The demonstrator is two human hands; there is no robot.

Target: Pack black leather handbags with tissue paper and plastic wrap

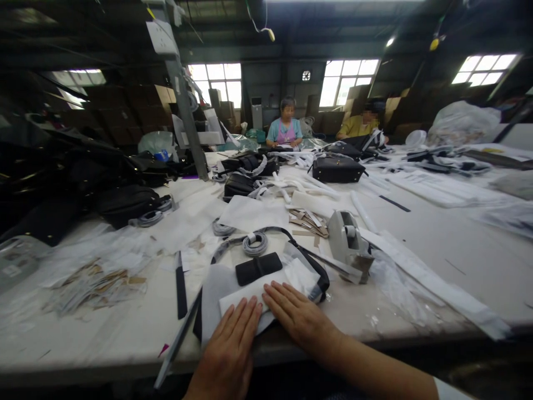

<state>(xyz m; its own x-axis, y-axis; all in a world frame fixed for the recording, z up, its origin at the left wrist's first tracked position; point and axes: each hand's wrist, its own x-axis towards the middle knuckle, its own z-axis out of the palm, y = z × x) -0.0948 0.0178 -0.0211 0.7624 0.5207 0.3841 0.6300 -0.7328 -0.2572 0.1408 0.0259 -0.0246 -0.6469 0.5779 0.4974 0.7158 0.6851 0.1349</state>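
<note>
My left hand (233,347) lies flat with straight fingers on the near edge of a folded white sheet of packing paper (245,291). Beside it my right hand (297,316) rests, also flat, on the same sheet. Beneath is a black handbag (323,280) lying on its side, partly covered by grey-white wrapping (214,289). A small black pouch or flap with a strap (259,269) shows just beyond the sheet. Behind it sits a coiled, wrapped strap (255,243). The bag's underside is hidden.
A tape dispenser (347,239) stands right of the bag. A black strip (180,289) and paper scraps (100,286) lie left. Black bags (337,168) stand farther back, and more are piled at the left (54,178). A metal post (187,105) rises behind. Two people sit across the table.
</note>
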